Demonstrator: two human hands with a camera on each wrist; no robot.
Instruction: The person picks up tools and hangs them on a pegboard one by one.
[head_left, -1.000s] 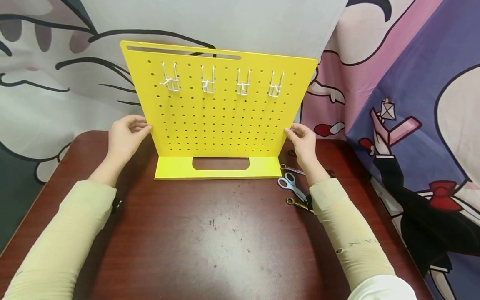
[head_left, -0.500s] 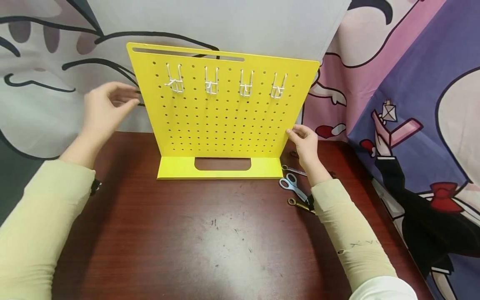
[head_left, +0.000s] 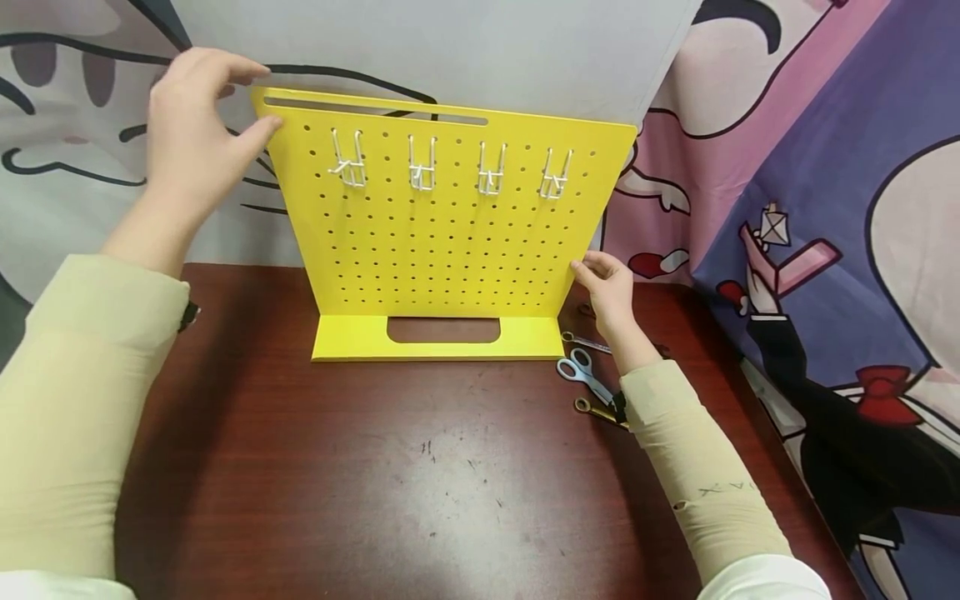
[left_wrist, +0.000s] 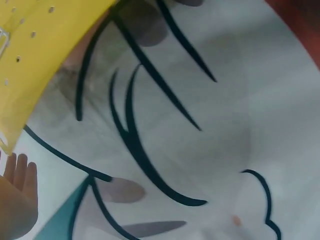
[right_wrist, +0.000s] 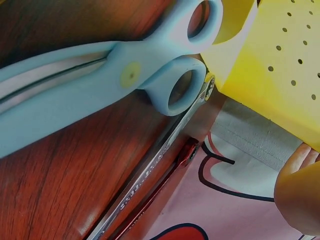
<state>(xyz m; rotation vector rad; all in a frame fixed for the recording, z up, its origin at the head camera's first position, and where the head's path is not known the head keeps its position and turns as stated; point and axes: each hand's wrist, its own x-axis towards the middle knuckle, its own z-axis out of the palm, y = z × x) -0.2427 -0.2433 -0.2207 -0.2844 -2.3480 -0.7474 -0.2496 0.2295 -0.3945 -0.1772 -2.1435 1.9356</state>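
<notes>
A yellow pegboard [head_left: 450, 225] stands upright on its flat base, with several white wire hooks [head_left: 422, 173] in a row near its top. My left hand [head_left: 191, 125] is at the board's upper left corner, thumb and fingers spread apart; whether the thumb touches the board I cannot tell. In the left wrist view the hand [left_wrist: 20, 195] shows extended fingers just below the yellow corner. My right hand [head_left: 609, 287] pinches the board's right edge low down, its thumb on the front face. In the right wrist view that hand [right_wrist: 300, 195] is partly cut off.
Right of the base lie light blue scissors [head_left: 585, 375], a silver wrench [head_left: 587, 341], a gold wrench [head_left: 600, 412] and a red wrench [right_wrist: 160, 190], partly under the right forearm. A printed cloth [head_left: 750, 167] hangs behind the dark red wooden table [head_left: 420, 467].
My left hand let go of the board's left edge, swung out to the left and rose to the upper corner. The right hand stays on the right edge. The pegboard stands as before.
</notes>
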